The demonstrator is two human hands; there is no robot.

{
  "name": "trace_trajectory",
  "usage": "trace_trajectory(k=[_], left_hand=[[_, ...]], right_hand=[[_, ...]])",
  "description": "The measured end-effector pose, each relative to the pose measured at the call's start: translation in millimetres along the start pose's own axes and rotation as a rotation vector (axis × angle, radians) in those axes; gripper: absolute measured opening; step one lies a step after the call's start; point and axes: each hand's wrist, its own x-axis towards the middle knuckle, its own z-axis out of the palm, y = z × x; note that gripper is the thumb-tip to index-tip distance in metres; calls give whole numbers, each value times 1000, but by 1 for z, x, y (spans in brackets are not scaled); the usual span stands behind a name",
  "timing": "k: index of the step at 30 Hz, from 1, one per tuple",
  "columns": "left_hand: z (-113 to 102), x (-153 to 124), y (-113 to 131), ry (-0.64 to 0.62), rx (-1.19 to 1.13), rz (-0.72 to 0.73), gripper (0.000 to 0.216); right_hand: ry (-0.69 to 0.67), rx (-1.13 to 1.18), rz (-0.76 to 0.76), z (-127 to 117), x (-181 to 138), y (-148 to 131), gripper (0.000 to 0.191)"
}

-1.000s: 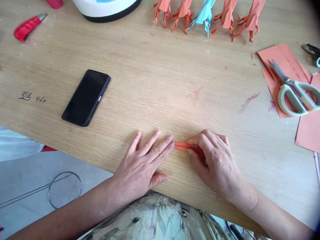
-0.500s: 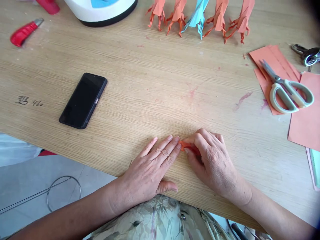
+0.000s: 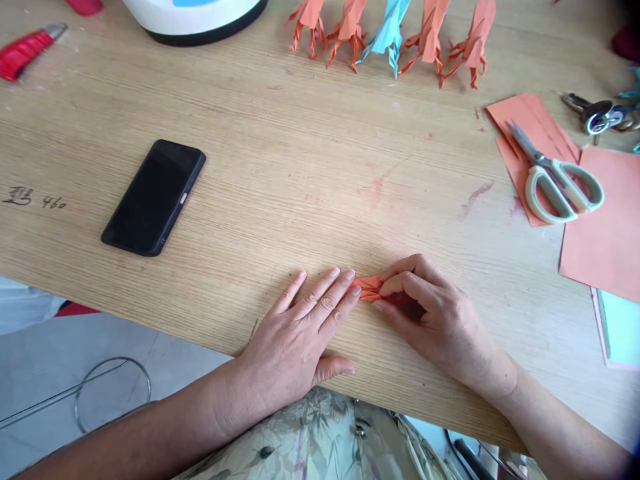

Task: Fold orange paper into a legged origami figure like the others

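A small strip of folded orange paper [image 3: 369,288] lies on the table near its front edge, creased along its length. Flat on the table, my left hand [image 3: 305,333] has its fingers outstretched, their tips pressing the paper's left end. My right hand [image 3: 435,320] pinches the paper's right end between thumb and fingers. Both ends of the paper are partly hidden under the fingers.
A black phone [image 3: 154,198] lies to the left. Scissors [image 3: 555,177] rest on orange paper sheets [image 3: 603,227] at the right. Several folded paper figures [image 3: 387,33] stand at the back, and a red utility knife [image 3: 27,53] lies far left.
My right hand has shifted slightly right along the folded paper, so more of it shows between my hands. The left hand stays pressed down. The whole view has shifted a little.
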Motion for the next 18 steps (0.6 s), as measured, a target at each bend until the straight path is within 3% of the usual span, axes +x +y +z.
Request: trace_trajectory(k=[18], left_hand=[[0,-1,-3,-28,-75,18,87]], right_hand=[[-32,-99,74,0,10,-18,17]])
